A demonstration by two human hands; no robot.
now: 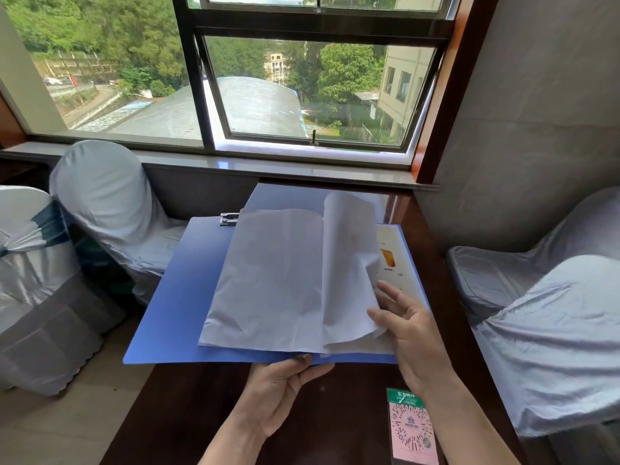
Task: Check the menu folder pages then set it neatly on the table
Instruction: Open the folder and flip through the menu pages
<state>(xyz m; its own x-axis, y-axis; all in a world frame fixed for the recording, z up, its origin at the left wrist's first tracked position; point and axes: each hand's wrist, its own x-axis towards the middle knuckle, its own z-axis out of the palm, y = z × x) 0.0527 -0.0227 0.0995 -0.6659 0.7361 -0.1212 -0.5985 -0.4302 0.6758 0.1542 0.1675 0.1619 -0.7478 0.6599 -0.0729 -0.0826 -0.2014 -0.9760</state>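
Left hand [278, 391] pinches the near edge of the blue menu folder [181, 297] at its spine, thumb on top, fingers curled under. Right hand [409, 327] mostly open, fingers spread, fingertips lifting the edge of a loose white page [349, 263]; page stands up curled mid-turn. Left of that hand, the other white pages [268, 283] lie flat, thin, creased and wrinkled. Just beyond the right hand's fingers, a printed menu sheet [392, 260] shows an orange drink picture and small text.

Folder lies open, held low over the dark brown tabletop [188, 414]; its left cover juts out past the tabletop's left edge. Cannot tell whether the far part rests on the wood. Cover is smooth matte plastic, rectangular. Metal clip [229, 219] at the far edge, beyond the left hand.

Near the right wrist, a pink QR code card [412, 427] with a green header lies flat on the glossy wood.

Left of the hands, two chairs in shiny grey-white fabric covers [100, 209], one with a dark sash. Right of the hands, two more covered chairs [553, 330]. Straight ahead, a grey stone sill [268, 166] and a dark-framed window [302, 28], one pane tilted open; trees, a curved metal roof and buildings outside. Grey textured wall [536, 129] on the right.
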